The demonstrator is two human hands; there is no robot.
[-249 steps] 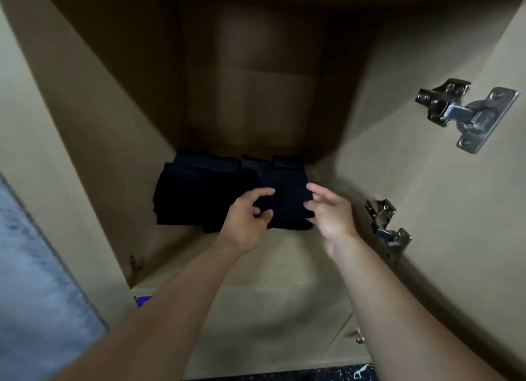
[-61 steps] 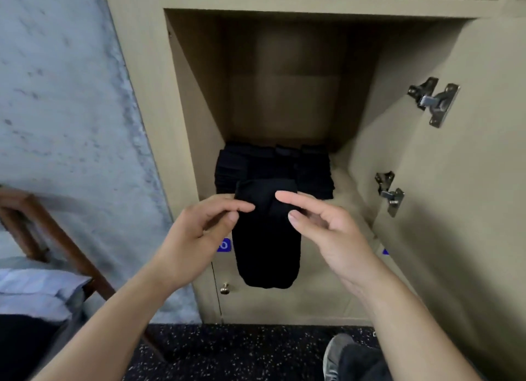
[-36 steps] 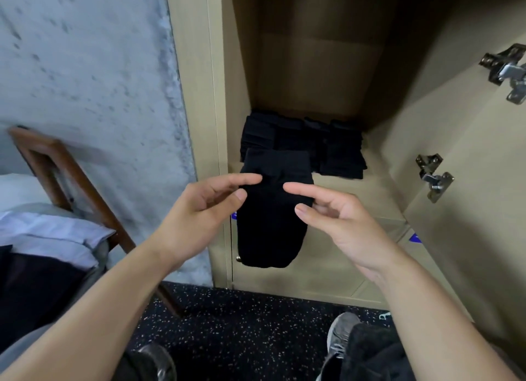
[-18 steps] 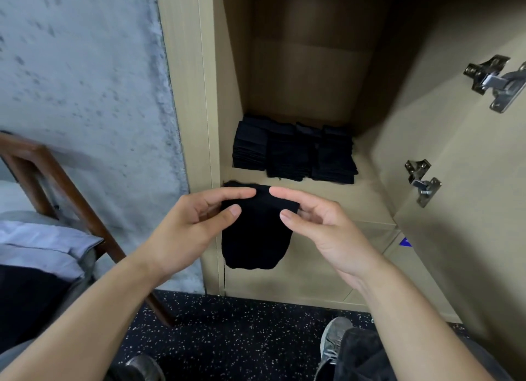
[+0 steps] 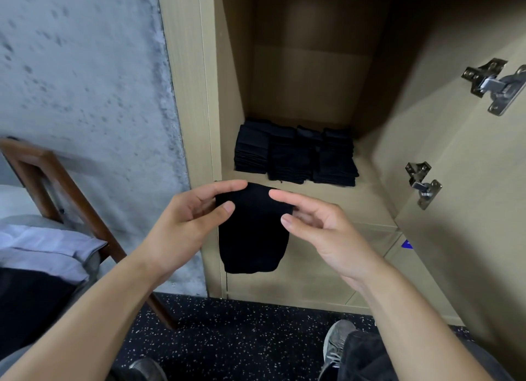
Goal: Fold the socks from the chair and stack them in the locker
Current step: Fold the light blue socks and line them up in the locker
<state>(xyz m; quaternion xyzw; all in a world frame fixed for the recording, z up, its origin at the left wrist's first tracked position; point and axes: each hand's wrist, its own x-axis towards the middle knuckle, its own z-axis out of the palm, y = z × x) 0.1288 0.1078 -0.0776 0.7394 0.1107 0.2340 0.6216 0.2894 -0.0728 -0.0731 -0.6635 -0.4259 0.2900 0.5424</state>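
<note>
A black sock hangs in the air in front of the open locker, just below its shelf edge. My left hand pinches the sock's upper left corner between thumb and fingers. My right hand pinches its upper right corner the same way. Inside the locker, three stacks of folded black socks stand side by side on the shelf floor, toward the back left.
The locker door stands open on the right, with two metal hinges on it. A wooden chair with grey and dark cloth is at the left, against a concrete wall. Below lie speckled dark floor and my shoes.
Earlier both hands were at the stacks inside the locker. Now they hold a sock hanging in front of it; in the last half second it has stayed almost still.
</note>
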